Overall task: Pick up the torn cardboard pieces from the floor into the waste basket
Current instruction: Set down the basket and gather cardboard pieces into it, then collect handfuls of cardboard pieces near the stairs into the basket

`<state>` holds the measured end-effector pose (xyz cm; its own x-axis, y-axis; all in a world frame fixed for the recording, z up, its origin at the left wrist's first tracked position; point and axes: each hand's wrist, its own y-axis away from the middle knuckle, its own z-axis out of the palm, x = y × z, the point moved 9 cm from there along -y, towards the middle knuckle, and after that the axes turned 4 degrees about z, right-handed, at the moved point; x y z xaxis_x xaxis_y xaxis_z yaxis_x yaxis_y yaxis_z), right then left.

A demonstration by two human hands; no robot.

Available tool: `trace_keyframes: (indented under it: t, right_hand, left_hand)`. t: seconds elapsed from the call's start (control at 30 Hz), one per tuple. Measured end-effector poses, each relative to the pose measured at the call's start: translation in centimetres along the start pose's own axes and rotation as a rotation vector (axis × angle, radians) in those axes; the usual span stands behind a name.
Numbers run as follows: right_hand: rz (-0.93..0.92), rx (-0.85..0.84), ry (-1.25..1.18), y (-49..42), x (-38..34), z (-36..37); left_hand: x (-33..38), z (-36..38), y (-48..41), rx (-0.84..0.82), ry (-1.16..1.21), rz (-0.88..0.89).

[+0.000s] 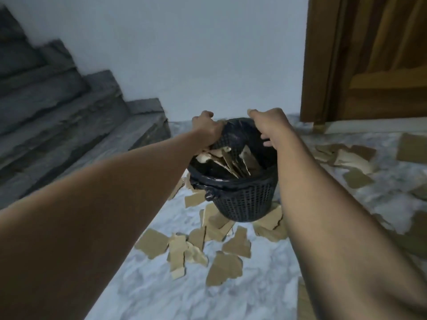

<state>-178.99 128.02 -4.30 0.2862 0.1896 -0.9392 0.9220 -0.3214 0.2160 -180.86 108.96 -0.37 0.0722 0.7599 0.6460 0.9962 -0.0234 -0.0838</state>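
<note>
My left hand (206, 128) and right hand (269, 127) grip the basket (246, 204) rim; light, stiff cardboard pieces (224, 266) should lift by edges.

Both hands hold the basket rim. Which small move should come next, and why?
Probably set the basket down and free one hand: the left hand and right hand both grip its rim, while many cardboard pieces lie on the floor.

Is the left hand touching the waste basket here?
Touching. The head view shows the left hand gripping the waste basket at its liner-covered rim, with no gap between them.
</note>
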Motion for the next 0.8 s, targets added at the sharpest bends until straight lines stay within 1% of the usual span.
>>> trace_keyframes:
  t: [0.07,0.13,0.2,0.33,0.37,0.4,0.47,0.5,0.57,0.63,0.73,0.8]
  right_hand:
    - [0.006,0.001,-0.006,-0.9,0.8,-0.5]
    - [-0.003,-0.028,0.027,-1.8,1.3,-0.3]
    - [-0.018,-0.045,0.074,-3.0,1.9,0.0]
    - [-0.026,-0.048,0.217,-4.8,2.6,2.1]
    - [-0.031,-0.069,0.275,-4.9,2.7,2.9]
    - [-0.025,-0.088,0.335,-5.0,3.0,3.5]
    - [-0.045,-0.094,0.436,-4.9,3.6,4.1]
    - [-0.089,-0.070,0.462,-4.9,3.5,4.1]
    - [-0.190,0.029,0.509,-5.1,3.0,3.2]
    - [-0.217,0.138,0.601,-5.4,2.8,1.7]
    - [-0.245,0.265,0.668,-4.7,2.7,-0.4]
    - [-0.286,0.352,0.733,-3.3,2.7,-1.5]
  left_hand:
    - [-0.1,0.4,-1.0,-0.039,-0.040,-0.013]
    - [-0.4,0.3,-1.9,-0.043,-0.123,0.000]
    - [-0.9,0.7,-3.1,-0.049,-0.216,0.043]
    - [-3.4,3.3,-4.7,-0.172,-0.479,0.171]
    - [-4.2,3.5,-4.9,-0.166,-0.567,0.209]
    - [-4.8,3.3,-5.1,-0.126,-0.647,0.245]
    - [-6.3,2.4,-5.7,-0.028,-0.733,0.250]
    - [-7.5,1.9,-6.0,-0.012,-0.723,0.209]
    - [-10.5,1.3,-6.7,-0.048,-0.618,0.079]
    - [-12.9,1.2,-7.2,-0.113,-0.389,-0.036]
    - [-14.2,2.4,-6.4,-0.222,0.007,-0.193]
    - [-14.8,3.2,-5.9,-0.235,0.208,-0.312]
